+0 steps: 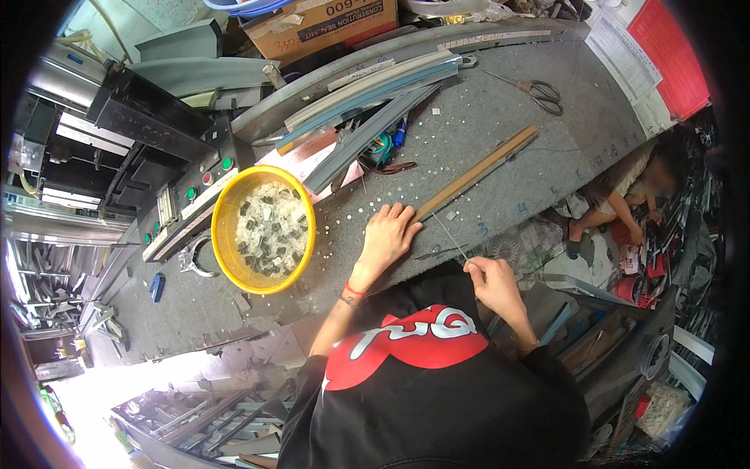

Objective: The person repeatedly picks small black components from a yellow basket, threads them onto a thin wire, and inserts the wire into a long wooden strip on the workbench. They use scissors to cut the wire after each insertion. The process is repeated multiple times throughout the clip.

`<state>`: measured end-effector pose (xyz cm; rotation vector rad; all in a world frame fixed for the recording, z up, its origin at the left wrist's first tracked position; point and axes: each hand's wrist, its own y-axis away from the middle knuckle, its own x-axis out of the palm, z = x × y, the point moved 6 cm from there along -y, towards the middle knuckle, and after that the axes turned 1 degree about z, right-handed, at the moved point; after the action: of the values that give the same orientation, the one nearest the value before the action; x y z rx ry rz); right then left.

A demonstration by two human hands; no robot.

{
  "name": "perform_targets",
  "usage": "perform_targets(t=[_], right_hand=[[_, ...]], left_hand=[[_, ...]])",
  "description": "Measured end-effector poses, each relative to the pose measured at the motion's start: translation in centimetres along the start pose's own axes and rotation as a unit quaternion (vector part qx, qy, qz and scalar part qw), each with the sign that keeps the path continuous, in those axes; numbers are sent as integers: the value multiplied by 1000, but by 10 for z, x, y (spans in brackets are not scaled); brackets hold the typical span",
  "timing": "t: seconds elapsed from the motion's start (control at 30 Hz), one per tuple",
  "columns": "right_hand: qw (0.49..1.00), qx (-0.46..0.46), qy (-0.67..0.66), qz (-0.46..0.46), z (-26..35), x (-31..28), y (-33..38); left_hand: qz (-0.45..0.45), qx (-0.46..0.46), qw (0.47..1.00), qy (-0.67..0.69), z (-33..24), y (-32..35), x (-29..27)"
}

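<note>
A long brown profile strip (pixel 478 172) lies slantwise on the grey-covered bench. My left hand (pixel 388 237) is closed over its near end, with the fingertips along its edge. My right hand (pixel 498 288), at the bench's front edge, pinches the end of a thin pale cord or strip (pixel 451 236). That thin piece runs taut from my fingers up to the brown strip, close to my left hand. What the left thumb presses on is hidden. To the left of my left hand stands a yellow mesh basket (pixel 219 227) of small white and dark pieces.
Scissors (pixel 539 95) lie at the far right of the bench. Grey profiles (pixel 371 137), a teal tape measure (pixel 380 148) and scattered white bits lie beyond my hands. A machine with green buttons (pixel 192 193) is at left. Another person (pixel 621 203) sits low at right.
</note>
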<state>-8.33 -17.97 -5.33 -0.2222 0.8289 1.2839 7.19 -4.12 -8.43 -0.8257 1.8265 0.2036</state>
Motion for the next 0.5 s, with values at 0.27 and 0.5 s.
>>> perform_targets(t=[0.27, 0.5], right_hand=[[996, -52, -72, 10, -2, 24, -20], [997, -27, -71, -13, -11, 17, -24]], left_hand=[[2, 8, 1000, -6, 2, 1, 1], [-5, -29, 999, 36, -13, 5, -4]])
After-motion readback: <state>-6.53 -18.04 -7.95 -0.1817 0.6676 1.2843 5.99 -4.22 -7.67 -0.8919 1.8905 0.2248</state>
